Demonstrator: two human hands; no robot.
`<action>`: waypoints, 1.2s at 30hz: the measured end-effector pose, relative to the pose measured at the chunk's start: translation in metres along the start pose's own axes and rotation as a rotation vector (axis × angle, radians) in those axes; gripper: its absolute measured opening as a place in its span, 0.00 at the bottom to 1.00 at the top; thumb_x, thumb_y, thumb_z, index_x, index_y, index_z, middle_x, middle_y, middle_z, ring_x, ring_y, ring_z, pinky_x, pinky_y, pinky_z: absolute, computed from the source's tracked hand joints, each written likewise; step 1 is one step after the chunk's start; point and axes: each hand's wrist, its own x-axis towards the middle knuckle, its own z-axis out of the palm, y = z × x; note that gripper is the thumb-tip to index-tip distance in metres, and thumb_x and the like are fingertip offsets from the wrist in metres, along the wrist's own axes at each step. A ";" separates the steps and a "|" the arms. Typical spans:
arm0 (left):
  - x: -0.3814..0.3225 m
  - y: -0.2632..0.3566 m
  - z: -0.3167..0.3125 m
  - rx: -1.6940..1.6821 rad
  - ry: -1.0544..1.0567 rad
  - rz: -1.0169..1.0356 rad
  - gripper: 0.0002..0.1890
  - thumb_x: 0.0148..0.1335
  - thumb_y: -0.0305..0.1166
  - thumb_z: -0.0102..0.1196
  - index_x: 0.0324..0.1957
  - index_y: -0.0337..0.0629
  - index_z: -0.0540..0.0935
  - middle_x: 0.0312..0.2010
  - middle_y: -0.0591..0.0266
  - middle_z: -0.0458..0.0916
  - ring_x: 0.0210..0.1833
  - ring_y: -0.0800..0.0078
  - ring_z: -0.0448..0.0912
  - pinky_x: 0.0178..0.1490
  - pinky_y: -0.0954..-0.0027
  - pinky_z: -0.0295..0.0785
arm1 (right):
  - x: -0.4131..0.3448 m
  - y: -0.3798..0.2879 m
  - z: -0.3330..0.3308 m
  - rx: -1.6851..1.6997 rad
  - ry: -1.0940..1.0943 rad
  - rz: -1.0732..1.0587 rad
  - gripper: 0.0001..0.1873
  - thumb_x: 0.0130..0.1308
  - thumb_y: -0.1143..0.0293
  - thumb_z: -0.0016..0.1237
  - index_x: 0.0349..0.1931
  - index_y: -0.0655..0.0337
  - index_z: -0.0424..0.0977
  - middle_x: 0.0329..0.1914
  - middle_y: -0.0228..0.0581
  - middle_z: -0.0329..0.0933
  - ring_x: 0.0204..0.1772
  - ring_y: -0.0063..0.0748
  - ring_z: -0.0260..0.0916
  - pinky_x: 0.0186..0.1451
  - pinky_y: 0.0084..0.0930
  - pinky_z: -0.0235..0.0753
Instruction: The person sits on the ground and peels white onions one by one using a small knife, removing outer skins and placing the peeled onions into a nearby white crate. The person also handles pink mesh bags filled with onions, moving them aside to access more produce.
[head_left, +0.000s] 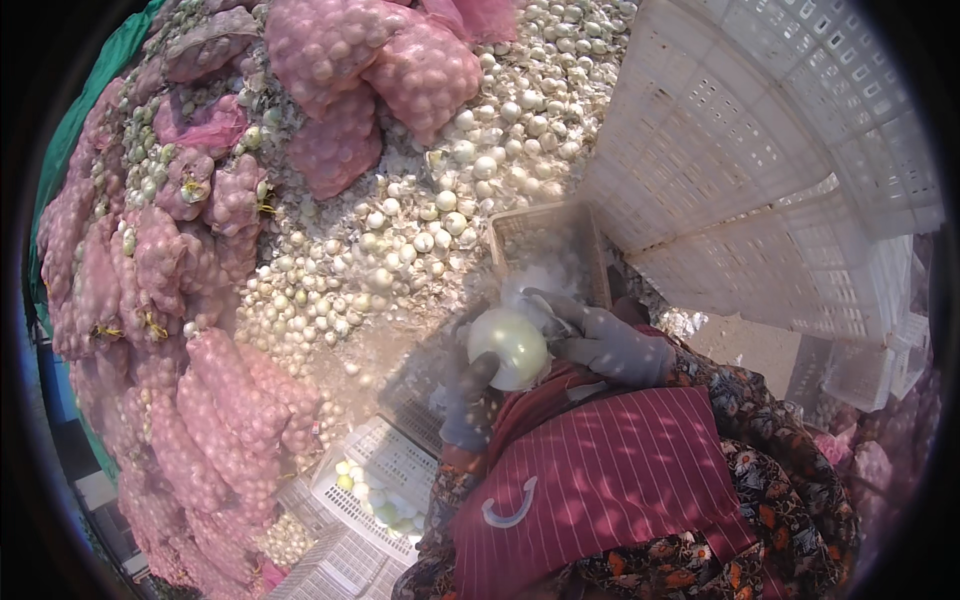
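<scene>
My left hand (472, 390), in a grey glove, holds a large pale onion (510, 349) from its left side, with the thumb across its front. On the onion's right, my gloved right hand (604, 337) has its fingers bent near the onion's upper edge, over a whitish blur; whether it grips a tool or loose skin I cannot tell. A brownish plastic crate (495, 244) stands just beyond my hands, with whitish matter in it. Peeled onions (375, 499) lie in a white crate (360, 506) at the lower left.
Loose white onions (420, 240) and papery skins cover the ground ahead. Pink mesh sacks of onions (232, 420) are piled along the left, more (420, 75) at the top. Tall stacks of white slatted crates (720, 150) stand at the right. Grey crates (345, 562) lie at the bottom.
</scene>
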 end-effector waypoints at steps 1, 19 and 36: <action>-0.001 -0.002 -0.003 0.012 -0.041 0.010 0.39 0.60 0.41 0.63 0.69 0.37 0.61 0.57 0.47 0.74 0.60 0.54 0.77 0.61 0.54 0.78 | 0.002 0.005 0.001 0.203 0.047 0.025 0.37 0.70 0.76 0.46 0.77 0.61 0.48 0.64 0.47 0.72 0.62 0.29 0.71 0.64 0.28 0.72; 0.022 -0.031 -0.007 -0.200 -0.010 -0.194 0.44 0.61 0.64 0.57 0.66 0.37 0.67 0.59 0.50 0.76 0.58 0.56 0.78 0.60 0.50 0.79 | 0.022 -0.013 0.006 0.101 0.393 -0.213 0.32 0.67 0.67 0.52 0.70 0.67 0.60 0.50 0.41 0.77 0.48 0.28 0.73 0.53 0.31 0.74; 0.025 -0.016 0.013 -0.345 0.177 -0.066 0.40 0.61 0.59 0.59 0.66 0.42 0.67 0.56 0.51 0.76 0.59 0.57 0.77 0.61 0.54 0.77 | 0.005 0.014 -0.007 0.058 0.064 0.205 0.27 0.77 0.57 0.45 0.69 0.62 0.61 0.29 0.28 0.71 0.26 0.14 0.64 0.28 0.14 0.65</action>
